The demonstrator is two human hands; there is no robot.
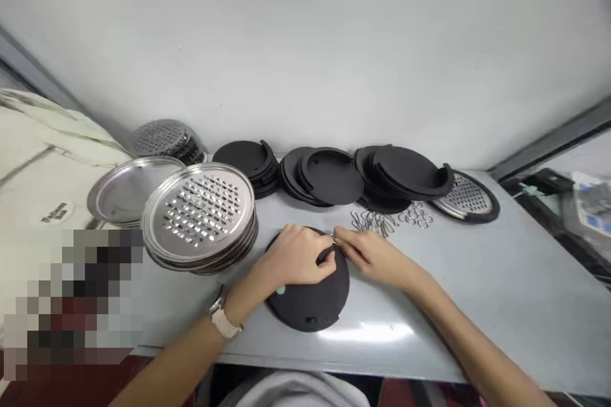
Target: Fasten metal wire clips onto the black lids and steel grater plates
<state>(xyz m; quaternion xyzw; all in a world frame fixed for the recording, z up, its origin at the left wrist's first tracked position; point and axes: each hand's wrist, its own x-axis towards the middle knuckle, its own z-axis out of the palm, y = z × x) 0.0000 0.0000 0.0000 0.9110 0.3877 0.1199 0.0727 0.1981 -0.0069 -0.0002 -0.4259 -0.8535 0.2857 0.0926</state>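
Fingers (323,243) of L hand (296,255) curl at far edge of round matte-black plastic-looking disc (308,305) on light-grey tabletop (477,286); R hand (375,257) has fingers bunched tog. at same edge, w/ small shiny metal bit (335,240) btwn hands. Can't tell what either's clamped on, tips hidden. Loose silver wire clips (375,223) just beyond R hand; stacked round silver metal graters (200,213) to L, black disc stacks (334,179) behind.
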